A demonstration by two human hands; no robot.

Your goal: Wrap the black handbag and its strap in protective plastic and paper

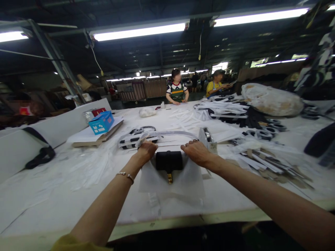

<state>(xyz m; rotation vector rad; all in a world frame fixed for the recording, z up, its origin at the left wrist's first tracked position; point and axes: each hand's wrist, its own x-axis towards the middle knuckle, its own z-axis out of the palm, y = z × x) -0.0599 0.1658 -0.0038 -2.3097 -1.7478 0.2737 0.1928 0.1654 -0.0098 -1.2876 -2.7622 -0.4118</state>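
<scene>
Along the near edge of the bench (146, 226), which is cut off at the lower left, 1 yellow sleeve (78, 244) shows only in part. Just in from the middle of that edge lies 1 black piece (169, 159) with 1 gold clasp (170, 178), over a pale sheet (171, 188). The left hand (147, 150), below 1 bracelet (125, 176) on its wrist, and the right hand (195, 151) are closed on translucent wrapping (186, 166) either side of it; their fingertips are partly hidden. Just beyond the right hand stands 1 round silver thing (206, 134), hard to make out. Toward the bench's right edge lie a heap of strips (272, 167), too tangled to count, and at least 4 dark rings (262, 135). Toward the left edge, 1 blue box (101, 122) rests on flat boards (96, 136), its contents out of sight. Near the far right corner, 1 big plastic bag (272, 100) holds blurred brownish contents. Past the far edge are 2 co-workers, 1 in a striped top (177, 91), 1 in yellow (213, 88).
</scene>
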